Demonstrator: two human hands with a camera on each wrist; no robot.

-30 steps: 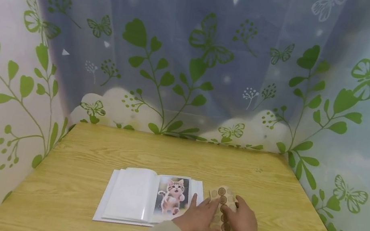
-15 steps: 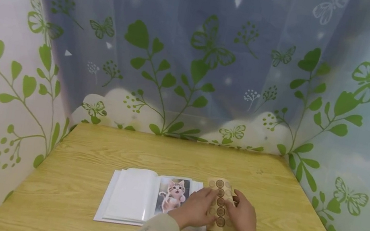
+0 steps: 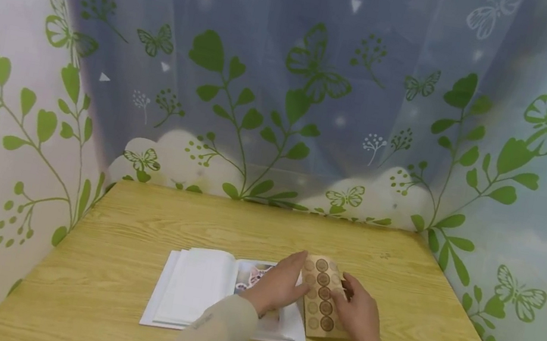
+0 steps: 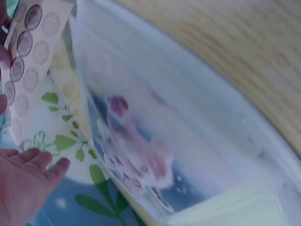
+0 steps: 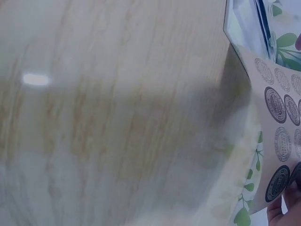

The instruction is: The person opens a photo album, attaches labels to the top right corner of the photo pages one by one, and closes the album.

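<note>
My right hand (image 3: 360,318) pinches the right side of a tan sticker sheet (image 3: 317,289), its thumb on the printed face. Rows of round seal-like stickers, some dark and some pale, cover the sheet. In the right wrist view, fingers (image 5: 289,209) hold the sheet at the lower right. Extended fingers show on my left hand (image 4: 26,188), which is apart from the sheet in the left wrist view. From the head, that hand (image 3: 279,283) is over the right page of an open photo album (image 3: 198,278), hiding much of a kitten picture (image 3: 251,278).
The album lies on a wood-grain table (image 3: 135,220), immediately left of the sheet. Beyond the table's far edge hangs a blue curtain (image 3: 235,140) with green butterflies and leaves. Similar patterned sheets rise on both sides.
My left hand has come off the sticker sheet and moved left over the kitten picture. The sheet has shifted slightly left and away from me, still in my right hand.
</note>
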